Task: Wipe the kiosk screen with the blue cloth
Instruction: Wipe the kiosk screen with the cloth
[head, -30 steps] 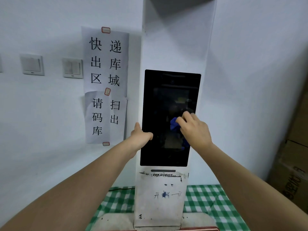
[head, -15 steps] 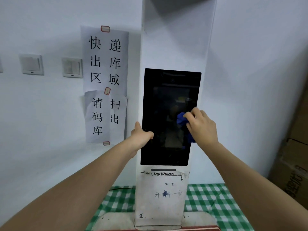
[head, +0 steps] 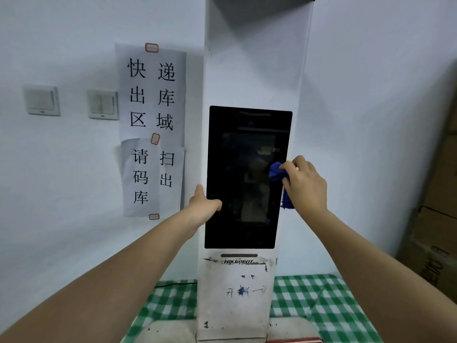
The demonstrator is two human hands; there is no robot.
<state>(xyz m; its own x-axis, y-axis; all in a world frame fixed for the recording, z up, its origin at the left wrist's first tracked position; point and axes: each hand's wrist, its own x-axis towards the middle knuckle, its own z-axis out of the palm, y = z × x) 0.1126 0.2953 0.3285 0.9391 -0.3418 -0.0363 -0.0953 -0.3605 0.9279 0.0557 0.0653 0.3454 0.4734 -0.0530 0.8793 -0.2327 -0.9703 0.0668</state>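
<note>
Head view: your right hand (head: 305,184) hides most of the blue cloth (head: 275,172); only a bunched bit by the fingertips & a tail under the palm show. It grips the cloth against the kiosk screen (head: 244,179), right edge, mid-height. Your left hand (head: 204,205) clasps the screen's left edge, most fingers hidden. Kiosk top is cut off. Paper signs (head: 152,95) & 2 light switches (head: 42,101) to the left, cardboard boxes (head: 437,219) to the right, green checked tablecloth (head: 309,300) under the base.

Glossy screen (head: 243,174) (glass-like), fuzzy blue cloth (head: 275,172).
</note>
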